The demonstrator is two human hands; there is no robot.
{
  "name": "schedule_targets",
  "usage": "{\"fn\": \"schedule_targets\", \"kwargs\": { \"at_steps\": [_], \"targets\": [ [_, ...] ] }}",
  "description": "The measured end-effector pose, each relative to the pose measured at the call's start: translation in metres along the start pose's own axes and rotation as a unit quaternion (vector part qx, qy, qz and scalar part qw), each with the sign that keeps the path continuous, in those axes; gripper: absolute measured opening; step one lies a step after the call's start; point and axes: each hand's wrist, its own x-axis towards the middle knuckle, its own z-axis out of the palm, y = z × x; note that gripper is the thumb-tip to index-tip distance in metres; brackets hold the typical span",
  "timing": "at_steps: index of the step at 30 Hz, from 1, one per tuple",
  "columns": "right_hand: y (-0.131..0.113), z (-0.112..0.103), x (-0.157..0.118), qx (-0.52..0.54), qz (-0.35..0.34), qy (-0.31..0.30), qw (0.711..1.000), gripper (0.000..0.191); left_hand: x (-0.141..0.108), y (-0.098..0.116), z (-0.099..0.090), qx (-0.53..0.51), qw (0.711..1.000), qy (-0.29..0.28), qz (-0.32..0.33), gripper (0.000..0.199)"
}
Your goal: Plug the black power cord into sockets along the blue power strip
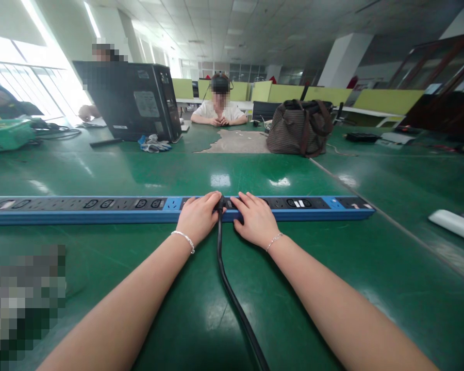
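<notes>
A long blue and black power strip (pixel 81 218) lies across the green table, its row of sockets facing up. Near its right half a black plug (pixel 220 204) sits upright at the sockets, and its thick black cable (pixel 232 293) runs down toward me. My left hand (pixel 199 215) rests on the strip with its fingers closed against the plug's left side; the fingertips are partly hidden. To the right of the plug, my right hand (pixel 258 219) lies on the strip with fingers spread, holding nothing. The socket under the plug is hidden.
Beyond the strip stand a black computer case (pixel 139 103), gloves (pixel 154 144) and a brown bag (pixel 299 129). A person (pixel 219 111) sits across the table. A green basket (pixel 7 135) is at far left, a white bar-shaped object (pixel 454 224) at right.
</notes>
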Motion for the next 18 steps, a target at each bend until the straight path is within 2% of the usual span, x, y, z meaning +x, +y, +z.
{"fn": "schedule_targets", "kwargs": {
  "at_steps": [7,18],
  "targets": [
    [0.002,-0.003,0.0,0.0,0.001,-0.004,1.0,0.051,0.002,0.006,0.005,-0.017,0.998,0.025,-0.047,0.025],
    [0.0,-0.001,-0.001,-0.004,-0.007,0.005,1.0,0.051,-0.001,0.005,0.011,-0.029,0.998,0.031,-0.049,0.029]
  ]
}}
